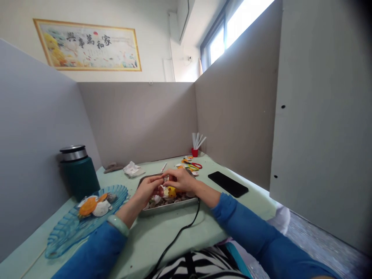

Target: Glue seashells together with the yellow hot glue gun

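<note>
Above a shallow metal tray [168, 208] my left hand [148, 190] and my right hand [181, 181] meet at the fingertips. Both are closed in a pinch. Whatever lies between the fingers is too small or hidden to name. Just below my right hand a small yellow object [171, 192] shows, partly covered by the fingers; I cannot tell whether it is touched. Brown and white pieces, seemingly shells or pebbles, fill the tray around it. My hands hide the tray's middle.
A blue shell-shaped plate [62, 232] with orange and white shells stands left, near a green flask [80, 176]. Behind the tray lie red-and-yellow scissors [194, 166] and a red cup [194, 152] of white sticks. A black phone [228, 184] lies right; a black cable [181, 229] crosses the front.
</note>
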